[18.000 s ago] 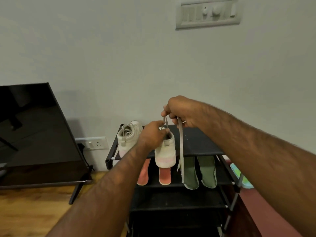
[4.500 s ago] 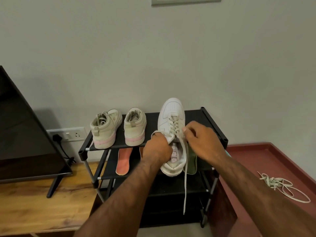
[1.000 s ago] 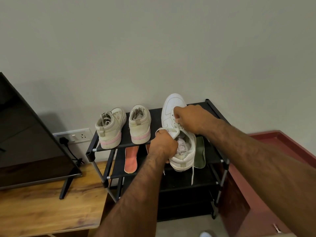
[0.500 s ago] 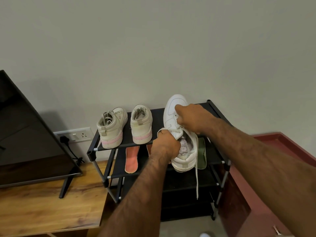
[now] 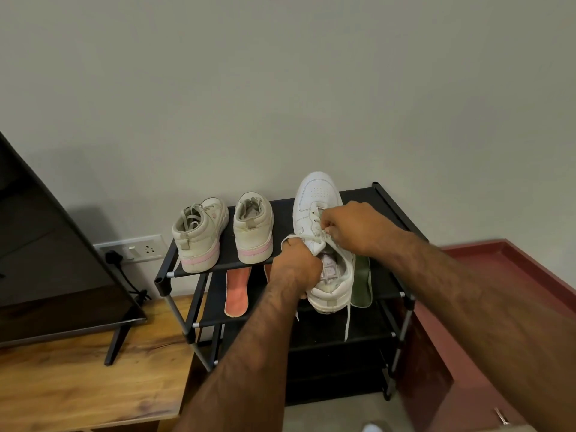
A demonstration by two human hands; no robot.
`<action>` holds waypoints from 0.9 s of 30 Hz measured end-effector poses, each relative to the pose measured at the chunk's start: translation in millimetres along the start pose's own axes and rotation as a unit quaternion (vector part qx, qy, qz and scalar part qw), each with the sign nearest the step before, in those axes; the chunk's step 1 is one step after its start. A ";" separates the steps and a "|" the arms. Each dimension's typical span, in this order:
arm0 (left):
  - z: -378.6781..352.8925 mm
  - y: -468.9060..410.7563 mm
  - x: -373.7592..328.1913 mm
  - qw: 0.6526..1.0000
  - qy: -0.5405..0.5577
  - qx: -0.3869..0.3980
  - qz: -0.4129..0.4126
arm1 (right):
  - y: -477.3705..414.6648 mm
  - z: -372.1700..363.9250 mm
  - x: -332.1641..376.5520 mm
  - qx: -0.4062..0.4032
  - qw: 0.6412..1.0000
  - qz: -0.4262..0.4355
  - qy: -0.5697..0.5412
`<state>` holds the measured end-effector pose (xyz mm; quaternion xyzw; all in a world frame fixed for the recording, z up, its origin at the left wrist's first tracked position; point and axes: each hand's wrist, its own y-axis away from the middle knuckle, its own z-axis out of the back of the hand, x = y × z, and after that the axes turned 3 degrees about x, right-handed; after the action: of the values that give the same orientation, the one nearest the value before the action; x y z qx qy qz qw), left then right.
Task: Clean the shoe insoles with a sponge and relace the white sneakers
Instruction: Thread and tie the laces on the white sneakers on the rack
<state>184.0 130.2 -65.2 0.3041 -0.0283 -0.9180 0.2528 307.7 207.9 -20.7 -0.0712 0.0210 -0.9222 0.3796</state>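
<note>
I am partway through lacing one white sneaker (image 5: pixel 318 194), which lies toe to the wall on the top shelf of the black shoe rack (image 5: pixel 384 194), right of centre in the frame, its heel hanging over the front edge. My left hand (image 5: pixel 296 269) grips the sneaker's near side by the opening and steadies it. My right hand (image 5: pixel 352 229) has its fingers curled, pinching the lace (image 5: pixel 347 322) at the eyelets. The lace crosses the lower eyelets; the top ones look unthreaded to me, and a loose end hangs below the heel.

Left to do, as I judge it: finish this lace and lace its partner, which I cannot see here. An orange insole (image 5: pixel 237 291) and a green insole (image 5: pixel 361 282) lie on the second shelf, out of their shoes; whether they are cleaned I cannot tell, and no sponge shows. A beige pair (image 5: pixel 199 238) stands at the left of the top shelf.
</note>
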 end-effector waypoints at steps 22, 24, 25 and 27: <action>-4.9 -1.3 0.4 1.000 -0.028 -0.002 -0.011 | -4.5 -12.9 0.8 -0.049 0.996 0.002 0.080; -4.6 -0.6 0.7 1.000 -0.025 -0.004 -0.012 | -5.4 -12.5 3.4 -0.045 0.993 0.011 0.112; -4.5 -0.7 0.8 1.000 -0.024 -0.005 -0.012 | -6.1 -12.4 4.3 -0.042 0.992 0.011 0.122; -4.4 -1.8 0.2 1.000 -0.025 -0.003 -0.012 | -8.2 -13.2 3.7 -0.042 0.992 0.013 0.116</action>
<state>185.6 132.1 -69.2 0.2805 -0.0286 -0.9284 0.2419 297.4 210.9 -32.6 0.0208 0.1041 -0.9177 0.3828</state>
